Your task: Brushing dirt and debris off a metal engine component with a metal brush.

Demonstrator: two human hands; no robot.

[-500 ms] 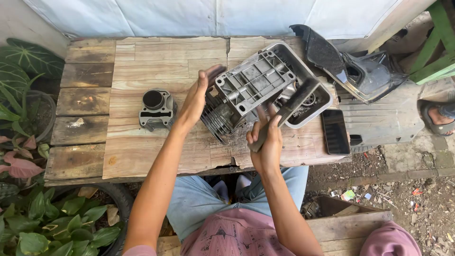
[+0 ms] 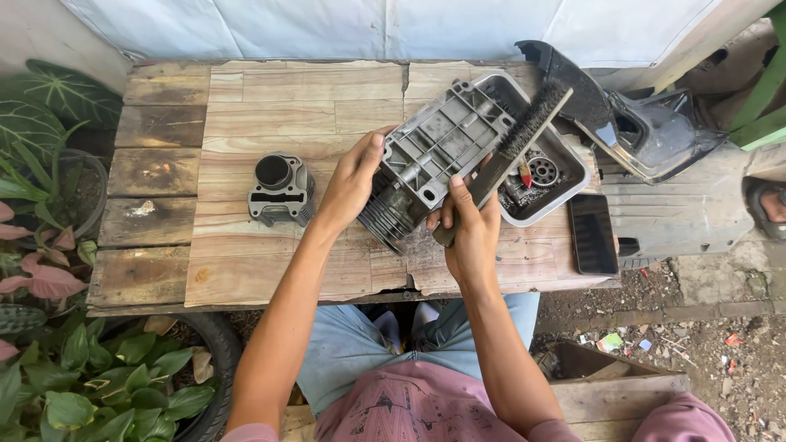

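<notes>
My left hand (image 2: 350, 182) grips the left edge of a grey finned engine part (image 2: 434, 151), holding it tilted above the wooden table (image 2: 270, 106). My right hand (image 2: 467, 221) holds a long wire brush (image 2: 516, 139) by its handle, the bristles lying across the part's flat ribbed face. Under the part sits a grey plastic tray (image 2: 565, 188) with a small gear and other bits inside. A second grey engine cylinder (image 2: 280, 190) stands on the table to the left of my left hand.
A dark phone (image 2: 593, 233) lies on the table's right end. Black plastic motorcycle body panels (image 2: 647, 131) rest at the far right. Potted plants (image 2: 49, 245) crowd the left side, and an old tyre (image 2: 209, 360) holds more leaves.
The brush has swung up from below the part and now lies across its face. The engine part has tilted slightly; my left hand keeps its grip.
</notes>
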